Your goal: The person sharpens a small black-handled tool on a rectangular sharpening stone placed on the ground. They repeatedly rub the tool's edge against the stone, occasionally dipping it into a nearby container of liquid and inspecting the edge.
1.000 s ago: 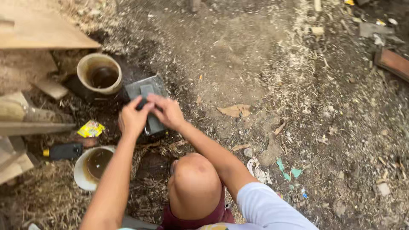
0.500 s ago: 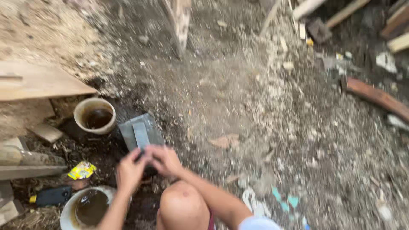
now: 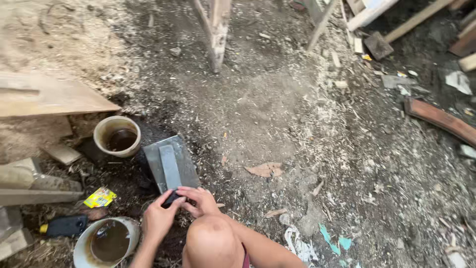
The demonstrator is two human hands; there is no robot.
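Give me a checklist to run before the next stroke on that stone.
1. Both hands on the dark piece: left hand and right hand meet on the small dark object: ok.
2. Grey stone lies flat on its slab: ok.
3. Water within reach: white bucket and tan pot hold liquid: ok.
4. Firmness of the grip: cannot tell.
5. Stone wet: cannot tell.

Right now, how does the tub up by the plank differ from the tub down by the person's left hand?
The upper tub is tan and looks smaller; the lower tub is white and looks wider. The upper tub holds only a little dark liquid low down, while the lower tub is filled high with brown liquid. The upper tub lies far from the left hand; the lower tub sits beside it. Both are round, open and upright.
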